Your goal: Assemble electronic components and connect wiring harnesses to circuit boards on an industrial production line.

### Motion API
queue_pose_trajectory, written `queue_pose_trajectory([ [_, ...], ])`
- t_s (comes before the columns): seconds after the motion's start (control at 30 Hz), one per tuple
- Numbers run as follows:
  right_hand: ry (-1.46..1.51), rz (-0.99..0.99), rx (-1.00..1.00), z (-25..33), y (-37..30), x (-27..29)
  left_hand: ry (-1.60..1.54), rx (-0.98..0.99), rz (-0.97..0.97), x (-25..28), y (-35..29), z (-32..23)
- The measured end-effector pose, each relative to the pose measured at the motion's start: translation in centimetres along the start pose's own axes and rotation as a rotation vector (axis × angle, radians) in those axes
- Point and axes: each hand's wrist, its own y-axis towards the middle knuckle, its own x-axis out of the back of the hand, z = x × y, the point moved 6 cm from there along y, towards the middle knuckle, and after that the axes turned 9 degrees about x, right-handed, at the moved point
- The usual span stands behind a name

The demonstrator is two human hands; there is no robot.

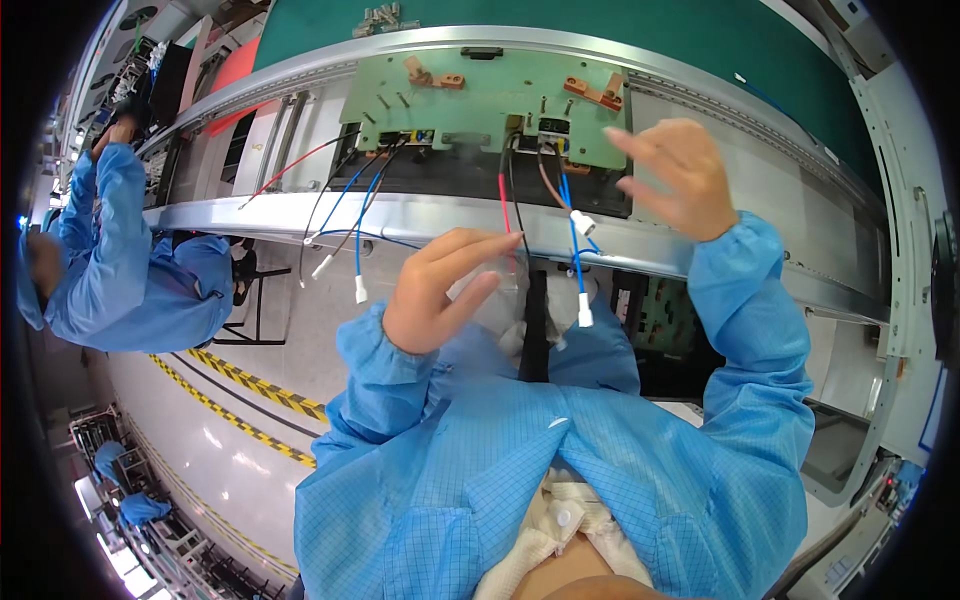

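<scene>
A pale green fixture board [470, 95] lies across the metal rails before me, with copper-brown clamps [598, 93] and upright pins on it. Two small connector blocks [553, 130] stand at its near edge. From them, blue, black, brown and red wires hang over the front rail, several ending in a white plug [585, 310]. My left hand [437, 287] is in the air below the rail, thumb and fingers apart, fingertips close to the red wire [504, 200]. Past the board's right corner hovers my right hand [682, 175], fingers spread, holding nothing.
The metal front rail [660, 245] runs between me and the board. Behind it lies a green work surface [640, 30] with small metal parts [383, 20] on it. To the left, another person in a blue coat [150, 290] works. Yellow-black tape [255, 385] marks the floor.
</scene>
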Motion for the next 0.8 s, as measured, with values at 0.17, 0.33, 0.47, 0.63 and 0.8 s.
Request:
queue_pose_trajectory([
  [0.17,0.068,-0.030,0.249,3.2,3.2,-2.2,-0.034,-0.080,0.050,-0.7,2.6,0.6],
  [0.33,0.159,-0.146,0.389,3.4,4.8,-4.2,0.354,-0.184,-0.235,0.0,3.9,1.1],
  [0.47,0.236,-0.128,0.394,3.1,5.3,-5.6,0.463,-0.246,-0.319,0.6,3.9,2.4],
  [0.63,0.254,-0.143,0.348,3.1,5.4,-6.3,0.521,-0.248,-0.398,0.4,4.5,4.1],
  [0.8,0.259,-0.163,0.299,2.5,5.6,-6.7,0.434,-0.291,-0.513,0.8,6.0,3.0],
])
